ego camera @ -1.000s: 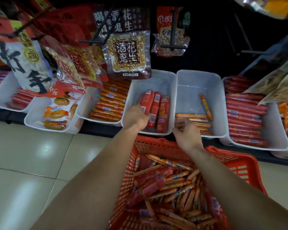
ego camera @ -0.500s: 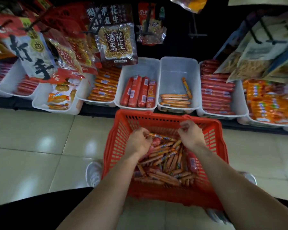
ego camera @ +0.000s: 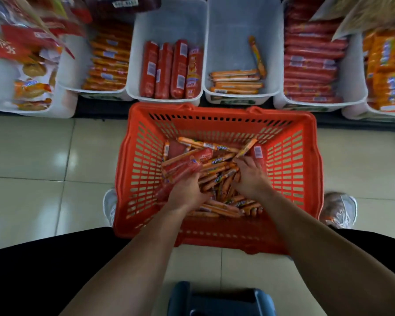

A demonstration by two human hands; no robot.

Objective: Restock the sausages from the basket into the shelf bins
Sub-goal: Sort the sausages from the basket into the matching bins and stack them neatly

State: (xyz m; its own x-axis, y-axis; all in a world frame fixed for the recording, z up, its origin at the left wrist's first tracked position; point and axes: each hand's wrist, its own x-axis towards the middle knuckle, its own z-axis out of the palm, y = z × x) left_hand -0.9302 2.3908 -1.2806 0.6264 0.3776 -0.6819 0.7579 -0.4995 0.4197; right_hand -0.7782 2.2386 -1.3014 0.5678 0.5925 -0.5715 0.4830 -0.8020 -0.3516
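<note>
Dozens of sausages lie heaped in the red basket on the floor, thin orange sticks crossing at all angles among fatter red ones. Left hand has fingers closed round a fat red sausage, long axis running up-right, away from the wrist. Right hand digs among thin sticks; grip cannot be told. Red-sausage bin stands just beyond the basket, thin-stick bin beside it.
</note>
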